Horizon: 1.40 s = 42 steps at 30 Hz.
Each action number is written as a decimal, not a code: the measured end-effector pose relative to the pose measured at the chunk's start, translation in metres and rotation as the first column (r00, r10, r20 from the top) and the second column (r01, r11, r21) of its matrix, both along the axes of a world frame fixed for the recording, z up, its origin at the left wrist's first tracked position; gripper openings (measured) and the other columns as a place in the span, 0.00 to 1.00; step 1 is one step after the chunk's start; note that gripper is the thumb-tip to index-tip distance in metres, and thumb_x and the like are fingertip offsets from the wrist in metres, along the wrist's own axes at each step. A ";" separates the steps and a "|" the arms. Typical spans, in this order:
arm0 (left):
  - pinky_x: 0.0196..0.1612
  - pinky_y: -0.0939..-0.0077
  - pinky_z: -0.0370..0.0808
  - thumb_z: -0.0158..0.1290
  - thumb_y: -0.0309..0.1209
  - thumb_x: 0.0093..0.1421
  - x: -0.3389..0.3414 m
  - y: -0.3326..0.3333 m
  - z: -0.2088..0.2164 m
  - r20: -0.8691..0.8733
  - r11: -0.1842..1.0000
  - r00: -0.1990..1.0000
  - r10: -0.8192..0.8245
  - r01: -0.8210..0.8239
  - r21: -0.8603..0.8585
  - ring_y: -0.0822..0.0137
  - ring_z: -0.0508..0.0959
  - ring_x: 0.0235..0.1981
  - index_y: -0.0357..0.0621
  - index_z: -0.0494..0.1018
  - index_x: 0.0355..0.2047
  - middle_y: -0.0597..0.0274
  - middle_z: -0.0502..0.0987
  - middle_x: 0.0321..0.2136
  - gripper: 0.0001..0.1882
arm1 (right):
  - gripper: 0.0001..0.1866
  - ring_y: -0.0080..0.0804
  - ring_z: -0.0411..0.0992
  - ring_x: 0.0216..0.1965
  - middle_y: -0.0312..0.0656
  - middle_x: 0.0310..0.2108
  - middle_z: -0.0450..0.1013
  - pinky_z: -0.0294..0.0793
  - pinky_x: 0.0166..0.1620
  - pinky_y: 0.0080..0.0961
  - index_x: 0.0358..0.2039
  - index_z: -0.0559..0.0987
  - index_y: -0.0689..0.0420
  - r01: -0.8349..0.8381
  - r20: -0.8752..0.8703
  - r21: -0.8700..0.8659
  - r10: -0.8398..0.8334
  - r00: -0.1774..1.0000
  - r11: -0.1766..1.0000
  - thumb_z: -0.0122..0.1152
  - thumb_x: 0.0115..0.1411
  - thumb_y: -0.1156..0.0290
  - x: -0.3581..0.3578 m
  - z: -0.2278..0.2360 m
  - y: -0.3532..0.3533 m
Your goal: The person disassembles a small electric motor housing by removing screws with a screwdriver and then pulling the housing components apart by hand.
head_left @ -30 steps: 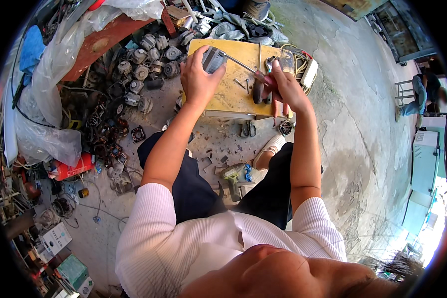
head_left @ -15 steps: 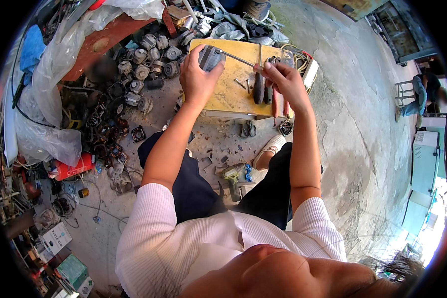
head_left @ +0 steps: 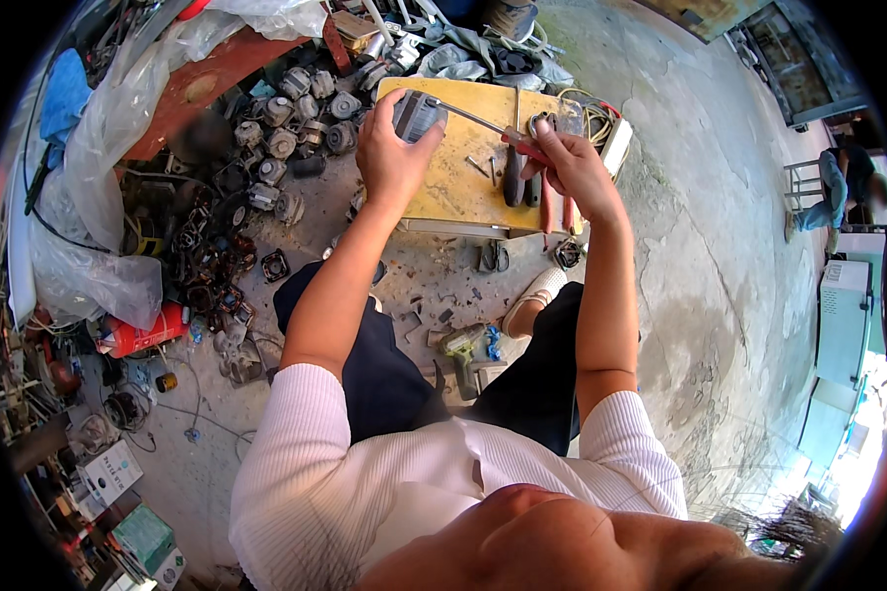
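Note:
My left hand (head_left: 392, 148) is closed around a small grey motor-like part (head_left: 419, 118) with a dark top, above the left side of a yellow tabletop (head_left: 453, 192). My right hand (head_left: 572, 163) grips the red handle of a screwdriver (head_left: 478, 119). Its long metal shaft slants up to the left, and the tip meets the top of the grey part. Under my right hand lie a dark-handled tool (head_left: 513, 177) and red-handled pliers (head_left: 547, 212), partly covered. A few loose screws (head_left: 481, 169) lie on the yellow surface between my hands.
Many small motors (head_left: 281, 144) are heaped on the floor to the left, beside clear plastic sheeting (head_left: 99, 246). A green power drill (head_left: 461, 355) stands between my legs among scraps. Coiled cable (head_left: 597, 123) sits at the table's right corner. Another person (head_left: 833, 192) is at far right.
My right hand has shifted slightly down and turned on the screwdriver, showing more of its red handle. My left hand and the grey part have stayed in place.

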<state>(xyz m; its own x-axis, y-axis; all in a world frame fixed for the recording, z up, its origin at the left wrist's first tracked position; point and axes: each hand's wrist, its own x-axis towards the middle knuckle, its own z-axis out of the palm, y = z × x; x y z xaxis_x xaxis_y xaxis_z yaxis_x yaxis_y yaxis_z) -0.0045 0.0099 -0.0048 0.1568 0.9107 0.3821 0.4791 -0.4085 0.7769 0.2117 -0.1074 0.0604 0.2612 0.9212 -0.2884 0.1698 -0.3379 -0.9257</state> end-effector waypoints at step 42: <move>0.52 0.59 0.72 0.65 0.41 0.49 0.000 -0.003 -0.002 -0.012 0.999 1.000 -0.022 0.022 0.024 0.51 0.75 0.50 0.48 0.70 0.55 0.53 0.76 0.47 0.33 | 0.32 0.26 0.75 0.35 0.41 0.33 0.76 0.73 0.26 0.32 0.45 0.83 0.59 -0.103 0.224 -0.160 0.138 0.965 0.982 0.53 0.65 0.39 -0.002 0.002 -0.004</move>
<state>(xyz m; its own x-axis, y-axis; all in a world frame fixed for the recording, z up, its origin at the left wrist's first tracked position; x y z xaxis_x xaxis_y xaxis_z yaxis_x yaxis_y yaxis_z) -0.0042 0.0067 -0.0069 0.1812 0.8975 0.4021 0.4789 -0.4377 0.7610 0.2098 -0.1109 0.0620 0.2264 0.9027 -0.3659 0.4224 -0.4295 -0.7982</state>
